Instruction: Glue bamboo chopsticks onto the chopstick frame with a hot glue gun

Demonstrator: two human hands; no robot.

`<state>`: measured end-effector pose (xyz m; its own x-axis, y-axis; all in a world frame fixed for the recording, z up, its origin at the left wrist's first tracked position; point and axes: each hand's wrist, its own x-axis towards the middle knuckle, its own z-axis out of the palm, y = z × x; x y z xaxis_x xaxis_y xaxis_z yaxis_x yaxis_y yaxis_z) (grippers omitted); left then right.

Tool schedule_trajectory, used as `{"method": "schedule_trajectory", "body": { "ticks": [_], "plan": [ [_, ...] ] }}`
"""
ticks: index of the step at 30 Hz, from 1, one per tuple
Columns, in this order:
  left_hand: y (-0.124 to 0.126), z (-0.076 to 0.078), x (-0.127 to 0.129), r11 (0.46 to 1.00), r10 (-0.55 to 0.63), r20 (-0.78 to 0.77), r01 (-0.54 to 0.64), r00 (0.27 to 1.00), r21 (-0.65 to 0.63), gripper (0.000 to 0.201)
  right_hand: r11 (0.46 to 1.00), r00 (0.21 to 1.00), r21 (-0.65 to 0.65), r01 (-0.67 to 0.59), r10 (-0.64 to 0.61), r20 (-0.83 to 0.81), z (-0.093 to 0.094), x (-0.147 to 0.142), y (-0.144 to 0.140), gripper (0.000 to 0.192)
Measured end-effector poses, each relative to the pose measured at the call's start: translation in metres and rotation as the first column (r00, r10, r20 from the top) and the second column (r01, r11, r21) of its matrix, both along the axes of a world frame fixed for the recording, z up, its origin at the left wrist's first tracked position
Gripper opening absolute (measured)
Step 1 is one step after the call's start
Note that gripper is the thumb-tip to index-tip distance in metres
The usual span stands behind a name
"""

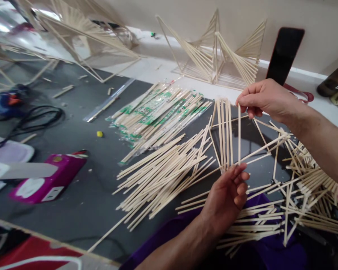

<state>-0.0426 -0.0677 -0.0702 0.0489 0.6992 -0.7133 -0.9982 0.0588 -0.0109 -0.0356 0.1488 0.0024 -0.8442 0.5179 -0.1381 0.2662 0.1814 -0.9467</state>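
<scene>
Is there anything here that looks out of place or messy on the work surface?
Nothing looks damaged. Small offcuts lie scattered on the dark mat at upper left, and a yellow bit sits alone beside the wrapped sticks. The right hand and left hand hold one stick upright.

No text can be read: the green print on the chopstick wrappers [154, 112] is too blurred, and so is the label on the brown bottle [336, 80].

loose sticks [163, 168] crowd centre, bare mat [81, 210] left
</scene>
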Motion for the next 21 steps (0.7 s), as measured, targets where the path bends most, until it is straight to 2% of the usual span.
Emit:
{"method": "schedule_trajectory", "body": {
  "ticks": [5, 21],
  "plan": [
    [0.0011, -0.0007, 0.0017, 1.000, 0.017, 0.017, -0.017, 1.000, -0.005, 0.032, 1.000, 1.000, 0.020, -0.019, 0.019, -0.001, -0.0058, -0.0027, -0.0017, 0.016],
    [0.0046, 0.0014, 0.0034, 0.998, 0.019, -0.033, -0.021, 0.999, -0.066, 0.031, 1.000, 0.999, -0.001, 0.028, -0.028, 0.018, -0.0013, -0.0022, -0.0097, 0.021]
  ]
}}
